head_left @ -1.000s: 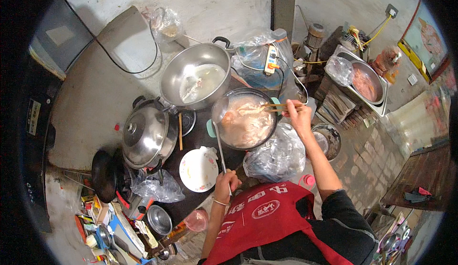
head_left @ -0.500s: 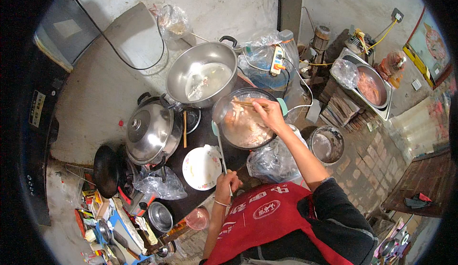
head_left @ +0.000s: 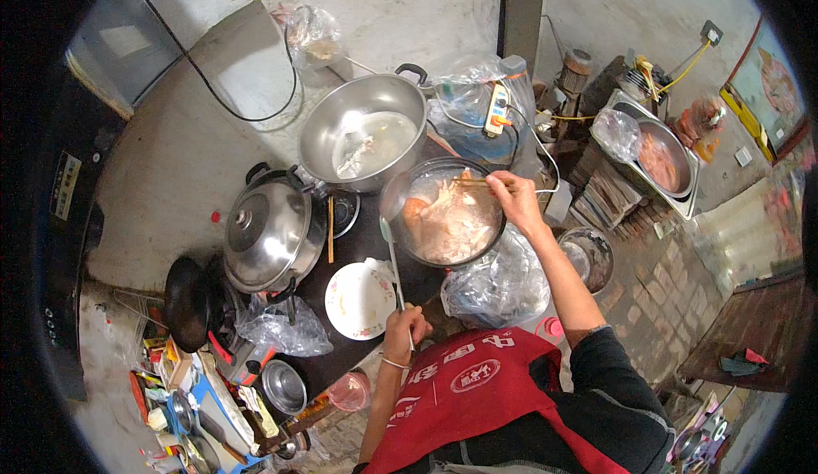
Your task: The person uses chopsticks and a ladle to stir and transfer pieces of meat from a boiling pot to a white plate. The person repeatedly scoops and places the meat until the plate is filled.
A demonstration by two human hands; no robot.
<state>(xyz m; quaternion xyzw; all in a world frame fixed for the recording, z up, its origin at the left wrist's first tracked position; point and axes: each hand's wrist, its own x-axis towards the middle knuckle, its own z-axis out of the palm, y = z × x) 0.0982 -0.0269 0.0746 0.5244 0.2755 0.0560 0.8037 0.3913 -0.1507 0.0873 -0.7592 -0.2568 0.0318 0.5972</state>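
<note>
My right hand (head_left: pixel 516 202) is closed round a pair of wooden chopsticks (head_left: pixel 470 182) at the right rim of a dark-rimmed pot (head_left: pixel 443 263). The chopstick tips reach over pale meat pieces (head_left: pixel 452 214) in cloudy liquid; an orange-brown lump (head_left: pixel 415 210) sits at their left. My left hand (head_left: pixel 409 334) grips the pale handle of a long-handled ladle (head_left: pixel 393 248). Its head is at the pot's left rim, too blurred to make out fully. Beside that handle lies a white flower-rimmed plate (head_left: pixel 361 301) with a little liquid or residue on it.
Behind the pot stands a large steel pot (head_left: pixel 319 124) with cloudy water. A lidded steamer (head_left: pixel 268 227) is at left, with more chopsticks (head_left: pixel 331 229) beside it. Plastic bags (head_left: pixel 497 282) lie in front of the pot. A metal bucket (head_left: pixel 596 252) and steel trays (head_left: pixel 660 163) are at right.
My right hand has moved right and slightly down with the chopsticks, from over the pot to its right rim. The meat pieces have shifted. My left hand stays in place.
</note>
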